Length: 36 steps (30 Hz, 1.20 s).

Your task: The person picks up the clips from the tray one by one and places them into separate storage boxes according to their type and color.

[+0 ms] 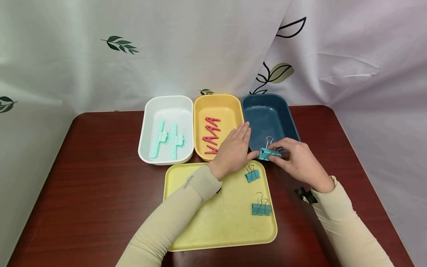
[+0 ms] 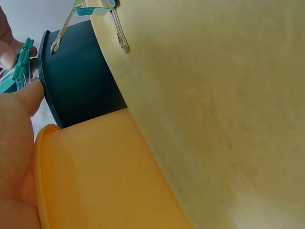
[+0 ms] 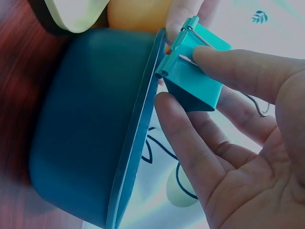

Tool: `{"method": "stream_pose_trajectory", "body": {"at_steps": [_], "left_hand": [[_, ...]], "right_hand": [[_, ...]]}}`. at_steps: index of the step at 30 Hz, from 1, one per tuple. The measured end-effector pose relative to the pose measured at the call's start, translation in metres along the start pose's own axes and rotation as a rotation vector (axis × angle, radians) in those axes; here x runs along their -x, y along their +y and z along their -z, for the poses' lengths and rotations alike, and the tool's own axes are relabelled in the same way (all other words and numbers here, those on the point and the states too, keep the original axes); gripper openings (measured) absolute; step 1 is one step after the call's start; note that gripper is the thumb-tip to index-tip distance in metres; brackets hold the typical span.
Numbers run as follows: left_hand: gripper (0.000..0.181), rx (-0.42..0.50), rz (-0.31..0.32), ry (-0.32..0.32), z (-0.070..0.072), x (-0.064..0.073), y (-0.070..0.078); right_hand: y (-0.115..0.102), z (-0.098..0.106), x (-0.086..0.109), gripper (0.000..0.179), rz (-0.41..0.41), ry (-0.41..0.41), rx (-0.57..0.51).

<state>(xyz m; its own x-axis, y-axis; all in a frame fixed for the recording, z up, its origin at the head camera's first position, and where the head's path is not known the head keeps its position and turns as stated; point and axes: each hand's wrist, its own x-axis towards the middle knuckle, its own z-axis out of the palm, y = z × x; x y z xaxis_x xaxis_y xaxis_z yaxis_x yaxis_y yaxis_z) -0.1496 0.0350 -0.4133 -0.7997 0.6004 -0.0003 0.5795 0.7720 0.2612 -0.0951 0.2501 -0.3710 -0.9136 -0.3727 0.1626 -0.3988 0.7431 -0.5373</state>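
Observation:
My right hand point(image 1: 301, 163) pinches a teal binder clip point(image 1: 265, 154) at the near rim of the dark blue bin point(image 1: 267, 118). In the right wrist view, the thumb presses on one face of the binder clip point(image 3: 193, 83), and its wire handles are partly behind the fingers. My left hand point(image 1: 231, 150) reaches over the near right corner of the orange bin point(image 1: 230, 113), fingers straight. Its thumb points at the blue bin's near rim, with the tip right beside the clip. Two more teal binder clips, one upper point(image 1: 252, 175) and one lower point(image 1: 261, 210), lie on the yellow tray point(image 1: 217, 226).
A white bin point(image 1: 168, 105) at the left holds two mint ruler-like clips point(image 1: 174, 142). Several red clothespins point(image 1: 212, 129) lie in the orange bin, partly under the left hand. The three bins stand side by side behind the tray on a dark wooden table point(image 1: 83, 185), before a curtain point(image 1: 200, 48).

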Motion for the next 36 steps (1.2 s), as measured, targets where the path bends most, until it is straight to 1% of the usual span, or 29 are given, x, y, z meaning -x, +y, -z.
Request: {"method": "stream_pose_trajectory", "body": {"at_steps": [4, 10, 23, 30, 36], "left_hand": [[0.084, -0.008, -0.003, 0.006, 0.001, 0.000, 0.000], [0.085, 0.013, -0.002, 0.008, 0.001, 0.000, 0.000], [0.086, 0.034, -0.004, 0.001, 0.001, 0.000, -0.001], [0.086, 0.032, -0.001, -0.012, 0.001, -0.001, -0.001], [0.086, 0.033, 0.004, -0.021, 0.001, -0.001, -0.001]], "right_hand": [[0.003, 0.002, -0.003, 0.024, -0.003, 0.010, 0.005], [0.009, 0.006, -0.010, 0.025, -0.019, 0.033, 0.028], [0.021, 0.009, -0.035, 0.023, -0.008, 0.038, 0.065], [0.022, 0.014, -0.044, 0.024, -0.070, 0.034, 0.066], [0.025, 0.018, -0.057, 0.023, -0.091, 0.024, 0.076]]}}
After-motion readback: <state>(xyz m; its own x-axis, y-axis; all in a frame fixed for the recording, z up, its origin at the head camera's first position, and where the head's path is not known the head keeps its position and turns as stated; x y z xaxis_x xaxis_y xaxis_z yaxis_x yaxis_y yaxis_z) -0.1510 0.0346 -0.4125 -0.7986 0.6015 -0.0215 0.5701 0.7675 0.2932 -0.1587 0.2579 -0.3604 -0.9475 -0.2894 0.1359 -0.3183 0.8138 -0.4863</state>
